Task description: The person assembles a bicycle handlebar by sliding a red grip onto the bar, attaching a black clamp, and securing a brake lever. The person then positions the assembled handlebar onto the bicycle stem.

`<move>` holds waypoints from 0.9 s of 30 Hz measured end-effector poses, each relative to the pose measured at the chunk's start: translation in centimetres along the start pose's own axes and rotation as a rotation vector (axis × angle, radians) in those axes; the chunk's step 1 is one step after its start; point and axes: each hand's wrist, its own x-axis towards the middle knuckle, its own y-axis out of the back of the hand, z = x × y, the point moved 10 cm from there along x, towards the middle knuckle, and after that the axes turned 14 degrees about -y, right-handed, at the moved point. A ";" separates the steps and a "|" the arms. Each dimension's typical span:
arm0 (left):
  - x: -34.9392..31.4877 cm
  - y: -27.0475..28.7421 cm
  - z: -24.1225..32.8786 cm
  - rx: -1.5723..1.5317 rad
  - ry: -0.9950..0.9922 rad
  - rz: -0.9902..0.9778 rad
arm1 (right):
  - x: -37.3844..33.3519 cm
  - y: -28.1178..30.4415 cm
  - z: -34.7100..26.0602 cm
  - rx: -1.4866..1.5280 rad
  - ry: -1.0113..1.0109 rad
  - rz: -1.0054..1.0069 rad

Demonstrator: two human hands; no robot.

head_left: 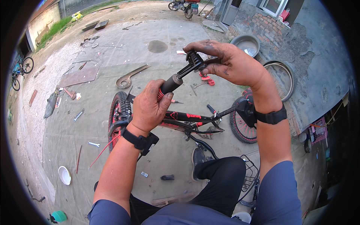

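My left hand (150, 107) is wrapped round a black tube (171, 84) with red stripes and a greyish end. Dark narrow bars (188, 70) run from that end up to a black ribbed, coil-like part (194, 58). Its exact kind is unclear. The fingers and thumb of my right hand (228, 62), smeared with dark grease, grip this ribbed part from the right. Below both hands lies a black and red bicycle frame (183, 116), partly hidden by my left hand and forearm. Its wheels, a left wheel (119, 105) and a right wheel (240, 129), show at either side.
Wrenches (79, 115), a white bowl (64, 175) and a dark metal piece (167, 177) lie on the ground sheet. A grey basin (249, 43) and loose tyre (288, 80) stand by the wall at right. My shoe (198, 163) is beside the frame.
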 end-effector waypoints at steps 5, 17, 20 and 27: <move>0.0 0.0 0.1 -0.002 -0.005 0.003 | 0.2 0.1 -0.4 -0.115 -0.034 0.006; -0.1 0.1 0.0 0.003 -0.009 0.012 | -0.7 0.2 0.2 -0.172 -0.083 0.080; -0.1 0.1 0.1 0.006 -0.022 0.023 | -0.9 0.2 0.7 -0.187 -0.093 0.082; 0.0 0.1 0.1 0.019 -0.026 0.019 | -0.1 -0.6 2.6 0.080 -0.331 0.017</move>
